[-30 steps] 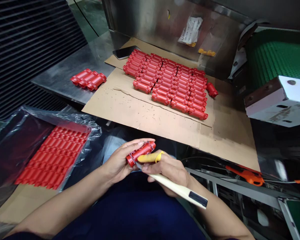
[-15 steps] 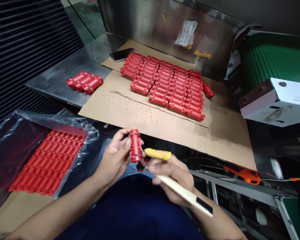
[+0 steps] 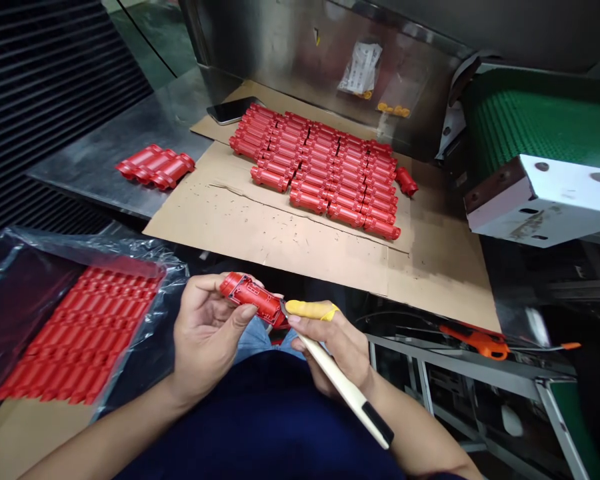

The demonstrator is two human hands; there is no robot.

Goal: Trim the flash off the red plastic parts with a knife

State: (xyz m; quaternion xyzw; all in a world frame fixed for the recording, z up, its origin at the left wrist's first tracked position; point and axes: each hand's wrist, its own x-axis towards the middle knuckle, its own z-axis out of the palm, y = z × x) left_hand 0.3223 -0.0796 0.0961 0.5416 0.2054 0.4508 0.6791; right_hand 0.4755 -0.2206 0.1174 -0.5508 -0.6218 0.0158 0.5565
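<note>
Cylinder (image 3: 253, 298) of red moulded plastic, flanged at the ends, sits slantwise in the left hand (image 3: 205, 337), just above the lap; clock directions here run from it. The left fingers and thumb are half curled around it, gripping it by the sides and far end, likely to leave the end at 4 o'clock exposed. There the short blade of a cream-handled knife (image 3: 343, 381) meets or nearly meets the rim. The right hand (image 3: 337, 350) is curled firmly around that knife, its black-tipped butt pointing to 4 o'clock. A yellow finger cot (image 3: 311, 310) covers the right index finger beside the blade, presumably as protection.

Matching cylinders (image 3: 313, 180) lie in close rows at 1 o'clock on a cardboard sheet (image 3: 230, 220), perhaps for easy counting; the sheet probably shields them from the metal tabletop (image 3: 85, 160). Three more (image 3: 156, 167) rest together at 11 o'clock. At 9 o'clock, others (image 3: 80, 333) fill a clear plastic liner (image 3: 167, 267), possibly against dust.

The bagged paper slip (image 3: 363, 67) at 1 o'clock carries print too small to read. No brand is legible.
</note>
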